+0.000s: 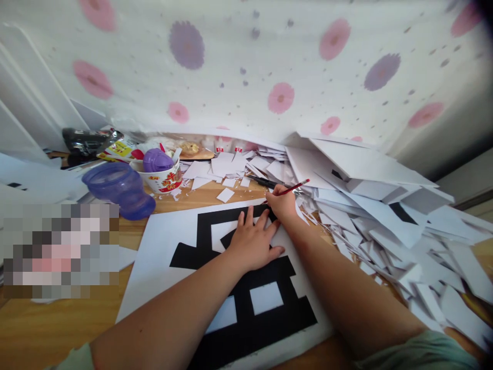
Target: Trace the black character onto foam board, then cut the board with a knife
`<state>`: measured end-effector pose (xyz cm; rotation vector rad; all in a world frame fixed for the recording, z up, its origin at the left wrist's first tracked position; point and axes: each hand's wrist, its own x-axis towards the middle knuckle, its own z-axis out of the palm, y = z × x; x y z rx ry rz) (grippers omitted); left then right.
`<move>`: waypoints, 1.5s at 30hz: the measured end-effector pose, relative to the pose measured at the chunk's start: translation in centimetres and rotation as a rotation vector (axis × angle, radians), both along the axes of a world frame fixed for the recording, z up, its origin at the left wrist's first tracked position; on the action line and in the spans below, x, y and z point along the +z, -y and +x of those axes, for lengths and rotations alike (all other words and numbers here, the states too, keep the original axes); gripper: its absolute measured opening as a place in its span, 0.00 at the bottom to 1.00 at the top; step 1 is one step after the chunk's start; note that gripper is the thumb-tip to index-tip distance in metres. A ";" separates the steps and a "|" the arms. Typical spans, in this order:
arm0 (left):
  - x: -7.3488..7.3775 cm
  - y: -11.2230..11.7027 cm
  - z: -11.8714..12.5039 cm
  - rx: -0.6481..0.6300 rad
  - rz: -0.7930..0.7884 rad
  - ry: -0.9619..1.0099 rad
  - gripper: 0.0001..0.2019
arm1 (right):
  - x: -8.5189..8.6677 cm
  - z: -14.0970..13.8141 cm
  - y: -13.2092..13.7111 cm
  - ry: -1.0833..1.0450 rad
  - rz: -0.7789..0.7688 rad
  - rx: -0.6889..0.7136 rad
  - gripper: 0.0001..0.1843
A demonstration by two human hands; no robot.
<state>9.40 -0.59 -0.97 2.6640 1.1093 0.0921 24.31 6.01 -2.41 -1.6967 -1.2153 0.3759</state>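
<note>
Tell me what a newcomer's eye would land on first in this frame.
The bold black character on a white sheet at centre, with the left hand pressed flat on it and the right hand holding a thin red tool at its top edge. Then the heap of white paper scraps spilling down the right side.

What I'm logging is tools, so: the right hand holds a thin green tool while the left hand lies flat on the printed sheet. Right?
Not quite. The head view shows the thin tool in the right hand is red, not green. The left hand does lie flat on the printed sheet.
</note>
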 end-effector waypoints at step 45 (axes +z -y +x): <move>-0.4 -0.1 -0.1 -0.007 0.034 0.016 0.35 | -0.2 2.0 0.1 0.009 -0.003 -0.175 0.09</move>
